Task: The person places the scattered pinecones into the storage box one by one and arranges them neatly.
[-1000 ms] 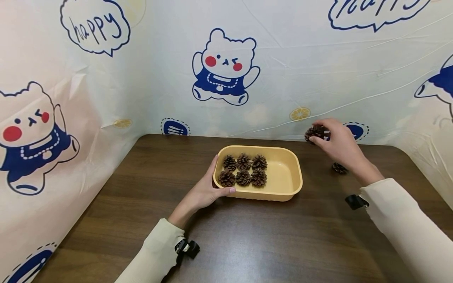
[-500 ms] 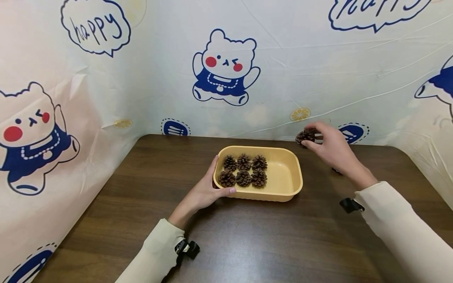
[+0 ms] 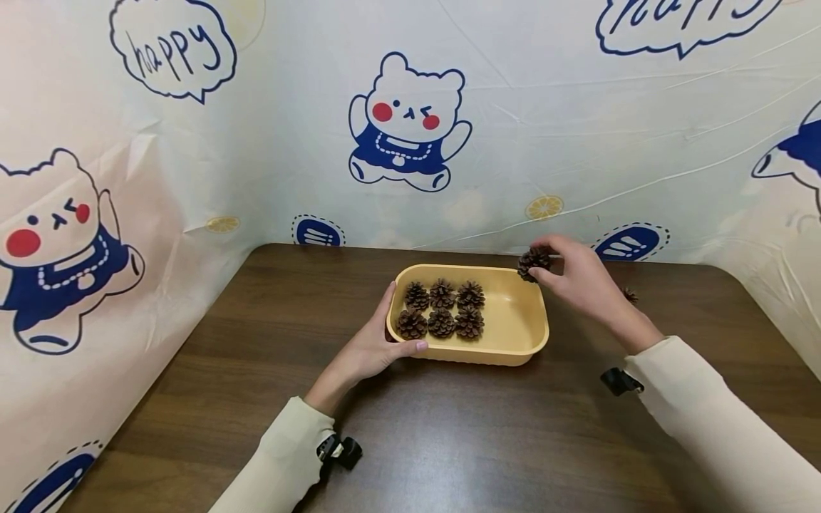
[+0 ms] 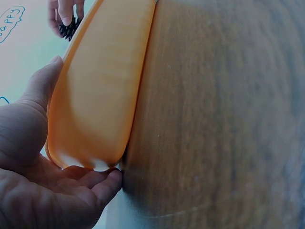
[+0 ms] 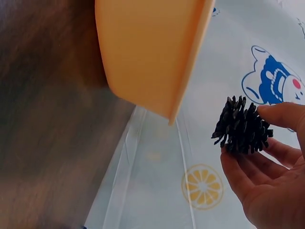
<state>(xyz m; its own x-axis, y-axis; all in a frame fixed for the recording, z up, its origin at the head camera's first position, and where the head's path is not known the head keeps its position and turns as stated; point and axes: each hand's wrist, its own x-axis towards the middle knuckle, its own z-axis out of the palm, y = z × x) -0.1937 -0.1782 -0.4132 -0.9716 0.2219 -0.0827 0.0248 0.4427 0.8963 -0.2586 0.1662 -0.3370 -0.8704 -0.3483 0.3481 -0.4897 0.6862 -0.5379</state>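
Observation:
A yellow rectangular tub (image 3: 513, 313) stands on the table with several brown pine cones (image 3: 440, 322) in two rows at its left. My left hand (image 3: 370, 347) grips the tub's left end, its thumb along the front wall; in the left wrist view the fingers (image 4: 110, 185) curl round the end wall. My right hand (image 3: 580, 281) pinches another pine cone (image 3: 534, 263) between thumb and fingers, above the tub's back right corner. The right wrist view shows that held cone (image 5: 242, 126) apart from the tub wall (image 5: 147, 52).
One more pine cone (image 3: 629, 294) lies on the brown wooden table (image 3: 449, 442) at the right, mostly hidden behind my right hand. A printed cloth backdrop (image 3: 288, 128) rises behind the table and along both sides.
My right hand has carried its pine cone leftward and slightly down, from beyond the tub's right side to its back right corner. The left hand and the tub have stayed put.

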